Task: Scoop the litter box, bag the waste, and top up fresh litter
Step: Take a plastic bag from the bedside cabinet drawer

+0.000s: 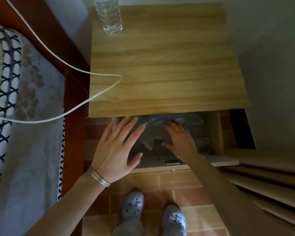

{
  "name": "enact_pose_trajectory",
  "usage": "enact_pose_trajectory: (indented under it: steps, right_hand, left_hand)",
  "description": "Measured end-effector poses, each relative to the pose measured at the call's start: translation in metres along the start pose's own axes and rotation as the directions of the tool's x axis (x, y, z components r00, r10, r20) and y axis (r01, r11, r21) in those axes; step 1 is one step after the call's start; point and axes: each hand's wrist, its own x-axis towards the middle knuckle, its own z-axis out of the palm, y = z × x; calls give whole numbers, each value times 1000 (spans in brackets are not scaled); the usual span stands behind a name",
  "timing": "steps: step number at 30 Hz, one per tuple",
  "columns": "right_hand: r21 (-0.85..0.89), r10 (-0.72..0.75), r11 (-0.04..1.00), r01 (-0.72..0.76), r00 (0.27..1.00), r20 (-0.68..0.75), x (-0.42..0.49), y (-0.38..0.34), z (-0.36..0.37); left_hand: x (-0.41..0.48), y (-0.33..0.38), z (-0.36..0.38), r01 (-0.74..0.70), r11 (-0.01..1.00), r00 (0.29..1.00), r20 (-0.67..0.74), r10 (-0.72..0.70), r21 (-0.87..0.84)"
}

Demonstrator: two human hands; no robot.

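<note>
**Two hands at an open drawer (218, 133) of plastic bags (153, 132)**

Head view, looking straight down. A person stands before a wooden surface (160, 65) that carries a water bottle (109, 16) and a loop of white cable (75, 68). Below its front edge the drawer stands pulled out.

The left hand (116, 150) hovers over the drawer's left side, fingers straight, holding nothing. The right hand (179, 140), slightly blurred, lies inside with fingers spread on the crumpled bags, gripping none yet.

No litter box, scoop or litter shows.

The step appears to be fetching a waste bag. To do it well, pinch one bag's edge, steady the pile with the left hand, and lift a single bag free.
</note>
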Motion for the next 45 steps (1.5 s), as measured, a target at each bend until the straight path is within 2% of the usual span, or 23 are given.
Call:
enact_pose_trajectory:
  steps: [2,5,9,13,17,21,26,33,36,39,42,45]
  right_hand:
    - [-91,26,996,-24,999,23,19,5,8]
    - [-140,98,986,-96,995,7,36,10,19]
    - [-299,151,938,-174,984,-98,37,11,28]
    - [-150,146,977,-152,988,-50,24,15,21]
    - [-63,-25,998,12,977,-210,0,6,-15]
    - [-90,-153,987,130,935,-319,-41,-2,-50]
    - [-53,-107,994,94,910,-400,-103,-12,-57]
    - [-111,-67,993,27,927,-369,-186,4,17]
    - [-80,-29,997,1,935,-354,-182,14,42]
    - [-124,-37,992,-2,951,-308,-160,28,74]
    - [-105,52,991,-85,959,-278,-139,38,96]
    - [-65,129,986,-156,941,-312,-128,35,95]
  left_hand:
    - [7,-5,3,3,1000,1000,10,-3,4]
    - [9,-10,12,-12,1000,1000,11,12,14]
    - [5,-13,21,-36,999,999,30,35,14]
    - [2,-11,22,-46,999,997,54,46,-5]
    - [5,-8,-1,-28,999,1000,-6,28,-15]
    - [4,1,-30,-37,999,996,-81,35,-31]
    - [-31,33,-34,-75,997,994,-79,74,-16]
    - [-104,82,23,-100,993,992,-83,95,-63]
    - [-113,90,61,-78,995,997,-24,76,-70]
    - [-110,91,93,-35,998,998,58,38,-47]
    - [-98,81,115,-19,999,996,92,15,47]
    - [-92,68,122,-35,992,995,101,22,119]
